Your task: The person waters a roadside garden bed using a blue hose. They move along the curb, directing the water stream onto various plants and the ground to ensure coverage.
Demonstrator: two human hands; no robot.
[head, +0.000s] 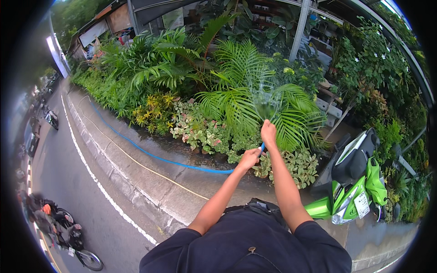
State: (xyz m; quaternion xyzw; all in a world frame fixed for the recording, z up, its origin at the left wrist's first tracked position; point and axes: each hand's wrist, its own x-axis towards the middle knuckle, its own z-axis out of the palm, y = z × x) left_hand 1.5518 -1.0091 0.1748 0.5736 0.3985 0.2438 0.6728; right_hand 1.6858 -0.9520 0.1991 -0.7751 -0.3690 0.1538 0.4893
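Note:
A blue garden hose [155, 156] runs along the pavement and up into both of my hands. My right hand [268, 132] grips it at its outlet end, where water [264, 97] sprays out in a fan. Lower down, my left hand [250, 157] is closed around the same hose. The spray falls over a feathery palm [235, 102] straight ahead. Below the palm grow variegated pink-and-cream shrubs [201, 131], and a pale-edged leafy plant [297, 167] stands just right of my hands. My fingers hide the hose's tip.
A green motor scooter [351, 196] is parked close on my right. A thin yellowish hose [150, 165] lies along the wet pavement [136, 146]. To the left, beyond the kerb, motorcycles [68, 228] and a dark car [33, 136] are on the road. A metal post [300, 30] rises behind the plants.

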